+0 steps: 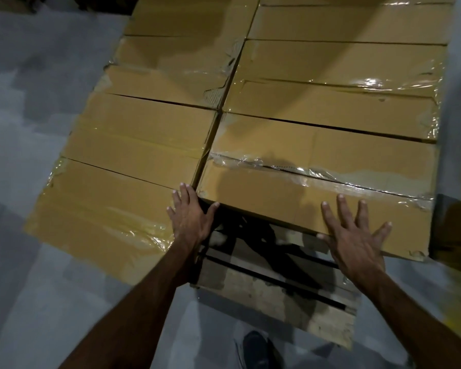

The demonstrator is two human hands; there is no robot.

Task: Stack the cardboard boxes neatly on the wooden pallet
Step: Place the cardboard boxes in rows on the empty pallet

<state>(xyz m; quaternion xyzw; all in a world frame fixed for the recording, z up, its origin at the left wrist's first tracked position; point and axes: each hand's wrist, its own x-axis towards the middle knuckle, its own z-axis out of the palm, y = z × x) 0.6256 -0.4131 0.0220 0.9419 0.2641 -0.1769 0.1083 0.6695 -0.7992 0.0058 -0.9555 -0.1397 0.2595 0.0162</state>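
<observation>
Several brown cardboard boxes sealed with clear tape lie flat in two columns on the wooden pallet [274, 296]. The nearest right box [317, 166] has its front edge set back, leaving bare pallet slats in front of it. My left hand [190, 217] lies at this box's near left corner, fingers straight along the seam with the nearest left box [99, 209], thumb against the corner. My right hand [354, 235] rests flat with spread fingers on the box's top near its front edge.
Grey concrete floor [37, 302] surrounds the pallet on the left and front. A dark shoe [256, 350] stands on the floor just before the pallet. A dark object [455, 230] sits at the right edge beside the nearest right box.
</observation>
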